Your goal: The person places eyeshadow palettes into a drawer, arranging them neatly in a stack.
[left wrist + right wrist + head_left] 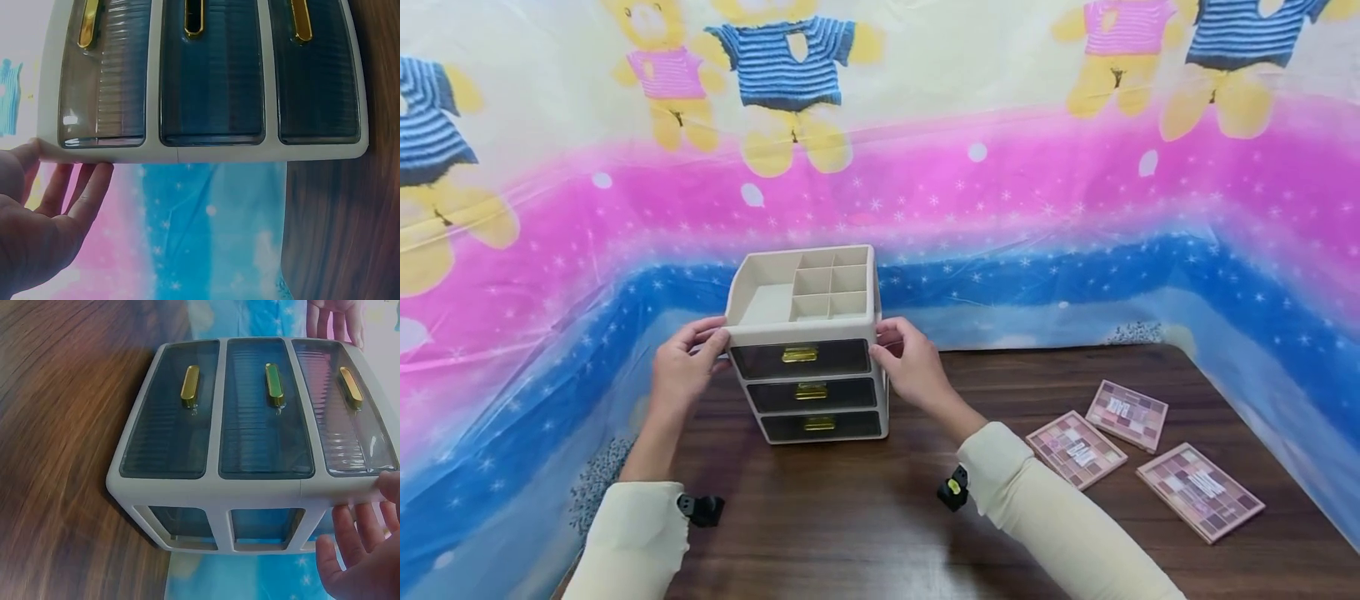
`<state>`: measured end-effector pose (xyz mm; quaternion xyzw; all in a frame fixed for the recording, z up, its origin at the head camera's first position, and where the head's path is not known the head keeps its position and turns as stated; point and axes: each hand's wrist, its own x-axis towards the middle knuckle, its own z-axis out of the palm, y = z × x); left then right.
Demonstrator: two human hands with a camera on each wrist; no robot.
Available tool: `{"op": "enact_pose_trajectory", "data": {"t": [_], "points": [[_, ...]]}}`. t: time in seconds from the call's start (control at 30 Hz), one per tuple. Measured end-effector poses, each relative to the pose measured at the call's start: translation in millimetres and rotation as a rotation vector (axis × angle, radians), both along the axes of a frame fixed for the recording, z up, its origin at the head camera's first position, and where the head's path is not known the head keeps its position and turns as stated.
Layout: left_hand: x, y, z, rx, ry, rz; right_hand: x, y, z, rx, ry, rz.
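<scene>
A cream desktop drawer organizer (805, 332) stands upright on the table between both hands. Its three dark see-through drawers with gold handles (800, 355) are closed, and its top has one large and several small compartments. My left hand (681, 367) grips the organizer's upper left front edge, thumb at the corner and fingers along the side. On the opposite edge my right hand (913, 364) holds it, thumb at the front frame and fingers against the side. The right wrist view shows the openings in the side wall (222, 528) beside those fingers.
Three pink eyeshadow palettes lie at the right: one near the back (1127, 414), one closer to my right sleeve (1077, 450), one farther right (1200, 492). A patterned bear-print cloth (925, 183) hangs behind the dark wooden table (820, 525) and along its sides.
</scene>
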<state>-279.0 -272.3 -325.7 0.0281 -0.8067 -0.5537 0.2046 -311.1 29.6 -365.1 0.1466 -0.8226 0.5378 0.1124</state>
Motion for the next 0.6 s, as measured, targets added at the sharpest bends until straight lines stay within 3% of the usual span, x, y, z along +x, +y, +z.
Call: {"op": "enact_pose_trajectory", "data": {"t": [0.17, 0.6], "points": [[2.9, 13.4, 0.2, -0.059, 0.008, -0.038, 3.6, 19.1, 1.9, 0.010, 0.003, 0.005], [0.2, 49.7, -5.9, -0.054, 0.055, -0.145, 15.2, 70.7, -1.0, 0.048, 0.029, -0.006]]}}
